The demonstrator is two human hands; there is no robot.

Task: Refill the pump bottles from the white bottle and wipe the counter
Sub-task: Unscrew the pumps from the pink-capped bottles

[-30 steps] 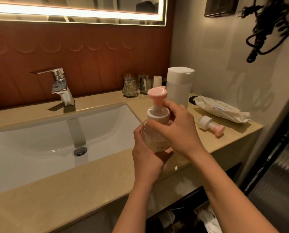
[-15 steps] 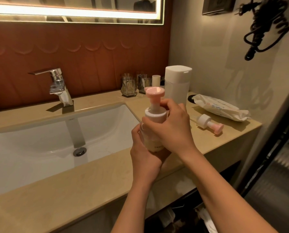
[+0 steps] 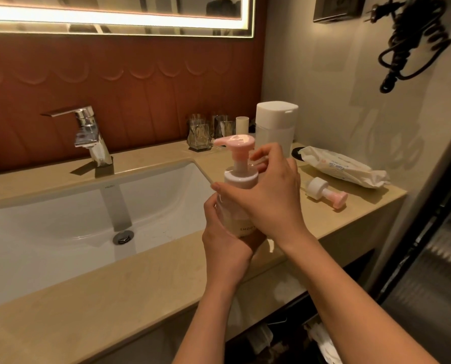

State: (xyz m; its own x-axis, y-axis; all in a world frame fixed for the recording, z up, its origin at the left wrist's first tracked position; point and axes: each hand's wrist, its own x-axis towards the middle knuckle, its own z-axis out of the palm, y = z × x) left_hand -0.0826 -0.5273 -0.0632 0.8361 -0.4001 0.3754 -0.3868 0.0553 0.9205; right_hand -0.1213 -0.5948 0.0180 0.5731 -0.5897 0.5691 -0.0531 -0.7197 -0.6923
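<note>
Pink-capped pump bottle (image 3: 239,176), label "SMOO…": left hand (image 3: 225,241) fingers wrap body, right hand (image 3: 271,197) fingers clasp collar.

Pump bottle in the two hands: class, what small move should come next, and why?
Probably twist the white collar down tight with the right hand, while the left hand steadies the pump bottle from below. The pink pump head stands upright on the neck and the right hand curls round the collar, but whether it is fully seated cannot be told.

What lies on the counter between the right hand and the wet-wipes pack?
A loose pump head, lying on its side; the head view shows it.
</note>
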